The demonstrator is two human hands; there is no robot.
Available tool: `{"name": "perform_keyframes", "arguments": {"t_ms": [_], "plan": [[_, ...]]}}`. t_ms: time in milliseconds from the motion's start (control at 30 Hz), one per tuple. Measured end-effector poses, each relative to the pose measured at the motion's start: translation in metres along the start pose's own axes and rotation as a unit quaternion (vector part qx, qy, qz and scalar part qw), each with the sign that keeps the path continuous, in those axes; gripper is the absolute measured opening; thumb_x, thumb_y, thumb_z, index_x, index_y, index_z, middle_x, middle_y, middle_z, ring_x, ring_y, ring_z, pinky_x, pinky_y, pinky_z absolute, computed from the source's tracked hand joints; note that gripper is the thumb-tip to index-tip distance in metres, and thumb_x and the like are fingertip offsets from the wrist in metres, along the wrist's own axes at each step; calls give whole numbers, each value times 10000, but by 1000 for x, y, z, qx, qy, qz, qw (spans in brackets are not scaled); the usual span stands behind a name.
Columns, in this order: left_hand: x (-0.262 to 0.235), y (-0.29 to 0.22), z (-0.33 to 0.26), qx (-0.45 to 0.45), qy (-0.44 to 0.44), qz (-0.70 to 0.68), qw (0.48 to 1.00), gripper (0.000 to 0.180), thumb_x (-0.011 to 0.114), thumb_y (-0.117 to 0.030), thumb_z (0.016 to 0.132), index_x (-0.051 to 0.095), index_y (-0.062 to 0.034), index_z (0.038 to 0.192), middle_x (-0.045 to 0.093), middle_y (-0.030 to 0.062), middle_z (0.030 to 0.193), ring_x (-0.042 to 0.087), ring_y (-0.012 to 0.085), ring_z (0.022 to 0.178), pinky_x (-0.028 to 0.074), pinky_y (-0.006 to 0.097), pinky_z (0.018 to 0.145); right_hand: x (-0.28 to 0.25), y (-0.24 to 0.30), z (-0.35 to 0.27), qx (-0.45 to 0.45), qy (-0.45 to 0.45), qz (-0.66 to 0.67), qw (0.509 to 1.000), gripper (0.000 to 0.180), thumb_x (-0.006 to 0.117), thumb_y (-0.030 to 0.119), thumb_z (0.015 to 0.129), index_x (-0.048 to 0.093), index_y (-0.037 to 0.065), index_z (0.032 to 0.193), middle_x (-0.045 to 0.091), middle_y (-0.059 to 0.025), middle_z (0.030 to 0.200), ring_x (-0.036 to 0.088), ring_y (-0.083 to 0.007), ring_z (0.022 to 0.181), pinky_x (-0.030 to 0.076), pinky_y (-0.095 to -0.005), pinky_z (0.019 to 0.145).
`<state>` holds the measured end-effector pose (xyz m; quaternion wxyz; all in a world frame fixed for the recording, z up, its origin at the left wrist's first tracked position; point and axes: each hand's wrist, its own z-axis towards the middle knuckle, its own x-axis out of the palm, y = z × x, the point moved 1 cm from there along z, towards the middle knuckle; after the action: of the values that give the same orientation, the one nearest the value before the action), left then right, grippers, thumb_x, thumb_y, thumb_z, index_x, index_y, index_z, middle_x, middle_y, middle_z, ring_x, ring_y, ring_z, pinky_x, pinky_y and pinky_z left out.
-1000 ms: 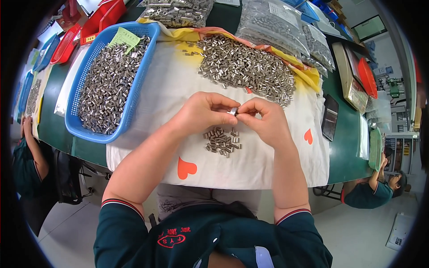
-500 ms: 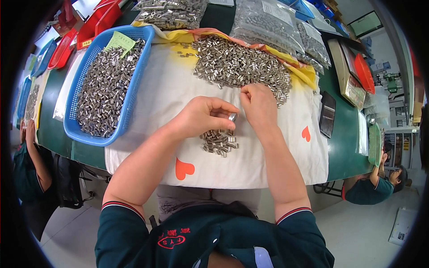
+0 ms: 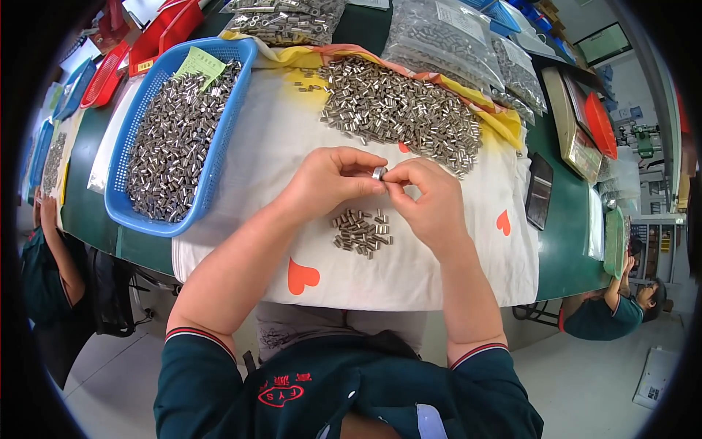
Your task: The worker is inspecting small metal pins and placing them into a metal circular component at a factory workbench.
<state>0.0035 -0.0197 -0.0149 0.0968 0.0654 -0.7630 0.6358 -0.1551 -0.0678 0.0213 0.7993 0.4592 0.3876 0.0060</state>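
My left hand (image 3: 330, 181) and my right hand (image 3: 430, 199) meet above a white cloth with red hearts (image 3: 409, 278). Between their fingertips they pinch one small silver metal sleeve (image 3: 379, 173). Just below the hands lies a small pile of the same metal sleeves (image 3: 361, 231). A large heap of metal sleeves (image 3: 398, 113) covers the far part of the cloth, just beyond the right hand. A blue plastic basket (image 3: 219, 143) full of sleeves stands to the left of my left hand.
Clear bags of metal parts (image 3: 446, 40) lie at the back of the green table (image 3: 567, 241). Red trays (image 3: 157, 33) stand at far left, a dark phone-like slab (image 3: 540, 192) at right. Other people sit at left (image 3: 44, 271) and lower right (image 3: 610, 314).
My right hand reached out to the large heap half a second ago and has come back to my left hand, and both now pinch one sleeve.
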Motion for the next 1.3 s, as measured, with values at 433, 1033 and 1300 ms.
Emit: {"name": "perform_keyframes", "arguments": {"t_ms": [433,1033,1300], "plan": [[1,-7,-7,-46,95,36,994,312,692,-27,713,591,28,1003,628,61,836,580,75,750,474,199,669,-14,-28,3,167,140,216,952,135,656,53,710,588,45,827,521,43,674,439,-30,588,378,-184,536],[2,0,0,-23,54,1,998,302,666,-20,735,576,20,1021,575,-1,812,543,48,727,459,187,664,1,-48,20,61,-62,-222,971,44,603,95,710,607,51,714,561,-107,707,539,-282,705,434,-376,667],[2,-4,0,-11,26,-47,999,316,645,-12,749,552,31,1048,603,41,878,566,68,768,459,198,695,-8,-21,4,120,-32,16,992,72,597,61,736,606,22,795,602,-60,794,551,-163,694,437,-268,653]]}}
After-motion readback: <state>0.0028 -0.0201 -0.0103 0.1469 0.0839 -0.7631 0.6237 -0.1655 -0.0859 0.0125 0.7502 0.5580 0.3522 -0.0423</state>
